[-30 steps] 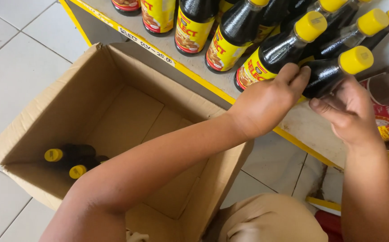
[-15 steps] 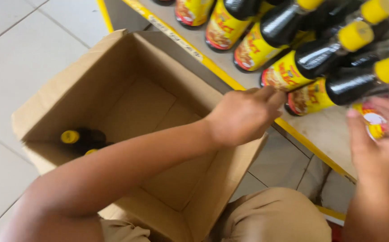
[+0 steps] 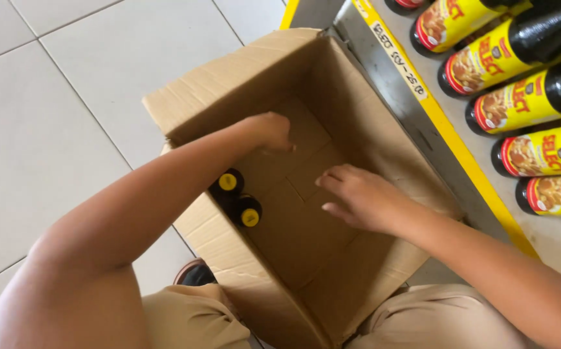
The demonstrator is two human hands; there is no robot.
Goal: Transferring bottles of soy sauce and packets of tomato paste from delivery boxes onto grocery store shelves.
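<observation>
A person crouches over an open cardboard box (image 3: 332,77) on a pale tiled floor (image 3: 54,110), both bare hands lowered inside it. The left hand (image 3: 270,131) hangs over the box's far inner side, knuckles up, fingers curled loosely under with nothing seen in them; whether they touch the cardboard cannot be told. The right hand (image 3: 358,197) hovers over the middle of the box bottom, palm down, its grip spread and holding nothing.

Two dark bottles (image 3: 237,195) with yellow caps stand upright in the box's near-left corner, touching each other, long axes vertical, caps pointing straight up at the camera. They sit beneath the left forearm, just left of the right hand and apart from both hands.

To the right, a grey shelf (image 3: 384,84) edged with a yellow strip butts against the box. On it stands a row of like bottles (image 3: 539,155), dark with yellow labels, shoulder to shoulder. In this tilted view their long axes run left to right, bases toward the shelf edge.

The person's tan-trousered knees (image 3: 422,323) frame the box from below, and a dark shoe (image 3: 196,274) shows beside its near corner.
</observation>
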